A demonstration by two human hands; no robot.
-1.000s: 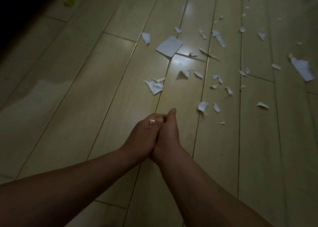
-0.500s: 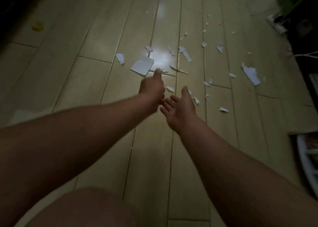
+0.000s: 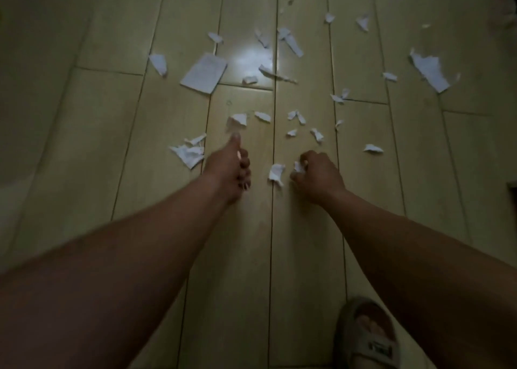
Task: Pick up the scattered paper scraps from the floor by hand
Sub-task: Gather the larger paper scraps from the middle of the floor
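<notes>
White paper scraps lie scattered over the wooden floor (image 3: 84, 144). My left hand (image 3: 229, 167) is low over the boards, fingers curled round small scraps with the thumb pointing forward. My right hand (image 3: 319, 172) pinches a small crumpled scrap (image 3: 298, 167) at its fingertips. A loose scrap (image 3: 276, 172) lies on the floor between the two hands. A torn cluster (image 3: 188, 151) sits just left of my left hand. A larger rectangular sheet (image 3: 204, 73) lies farther ahead, and a long torn piece (image 3: 429, 70) at the right.
Several small scraps dot the boards ahead of my hands, around (image 3: 296, 116), and farther back near a bright reflection (image 3: 251, 55). My foot in a sandal (image 3: 366, 338) stands at the bottom right.
My hands have moved apart and down toward the floor. The right hand, open before, now pinches a scrap. The camera has tilted down, bringing my sandalled foot into view.
</notes>
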